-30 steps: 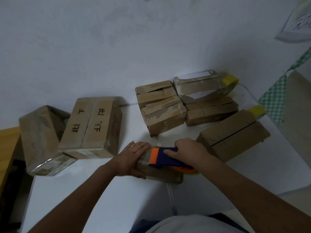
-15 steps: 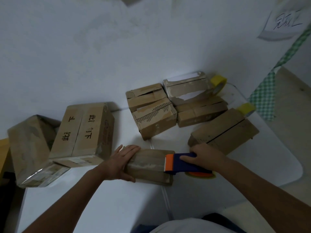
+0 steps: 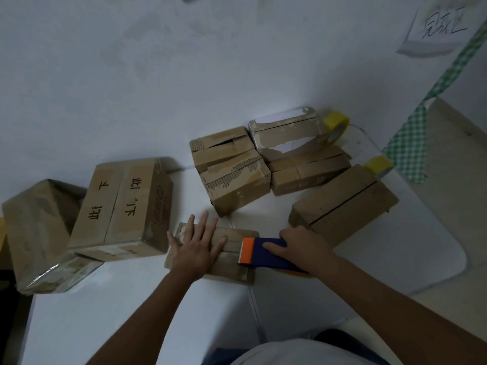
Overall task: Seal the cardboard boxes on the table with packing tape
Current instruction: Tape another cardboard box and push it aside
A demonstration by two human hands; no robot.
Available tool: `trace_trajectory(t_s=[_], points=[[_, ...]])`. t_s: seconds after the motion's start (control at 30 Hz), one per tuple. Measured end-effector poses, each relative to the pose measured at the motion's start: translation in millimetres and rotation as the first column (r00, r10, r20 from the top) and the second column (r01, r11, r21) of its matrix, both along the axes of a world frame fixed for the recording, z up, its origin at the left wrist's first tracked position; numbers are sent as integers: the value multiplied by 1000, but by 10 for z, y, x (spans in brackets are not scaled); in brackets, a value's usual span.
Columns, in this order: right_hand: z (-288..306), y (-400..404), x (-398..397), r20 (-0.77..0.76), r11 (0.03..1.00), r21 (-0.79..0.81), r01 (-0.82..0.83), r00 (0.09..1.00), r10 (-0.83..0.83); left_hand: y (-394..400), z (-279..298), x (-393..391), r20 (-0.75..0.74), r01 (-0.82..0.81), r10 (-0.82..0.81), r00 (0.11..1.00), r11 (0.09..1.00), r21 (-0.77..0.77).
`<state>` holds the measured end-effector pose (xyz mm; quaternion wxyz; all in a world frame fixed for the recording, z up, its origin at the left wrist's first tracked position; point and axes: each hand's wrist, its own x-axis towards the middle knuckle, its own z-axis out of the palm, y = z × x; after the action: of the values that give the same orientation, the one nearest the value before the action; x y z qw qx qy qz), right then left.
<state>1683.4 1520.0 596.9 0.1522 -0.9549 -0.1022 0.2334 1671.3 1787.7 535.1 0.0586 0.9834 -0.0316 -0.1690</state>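
A small flat cardboard box point(image 3: 232, 267) lies on the white table point(image 3: 131, 312) right in front of me. My left hand point(image 3: 196, 247) lies flat on its top with fingers spread, pressing it down. My right hand point(image 3: 303, 246) grips a blue and orange tape dispenser point(image 3: 263, 255), whose orange blade end sits on the box's right end. A long box point(image 3: 342, 209) lies just behind my right hand.
A big box with black writing point(image 3: 123, 209) and a plastic-wrapped box point(image 3: 37, 233) stand at the left. Several small boxes point(image 3: 234, 175) cluster by the wall, with two yellow tape rolls point(image 3: 336, 126) behind. The table's rounded edge point(image 3: 458, 256) is at the right.
My right hand has drawn the dispenser rightward along the box top to its right end. My left hand moved from the box's left end onto its top, fingers spread.
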Motion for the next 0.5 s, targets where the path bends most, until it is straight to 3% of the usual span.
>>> trace_trajectory(t_s=[0.23,0.5], points=[[-100,-133,-34,-37,992,122,27,999,-23,32,-26,18,-1,9,-9,1000,1000,2],[-249,-691,-121,-54,986,148,83,996,-76,6,14,28,-24,13,-12,1000,999,39]])
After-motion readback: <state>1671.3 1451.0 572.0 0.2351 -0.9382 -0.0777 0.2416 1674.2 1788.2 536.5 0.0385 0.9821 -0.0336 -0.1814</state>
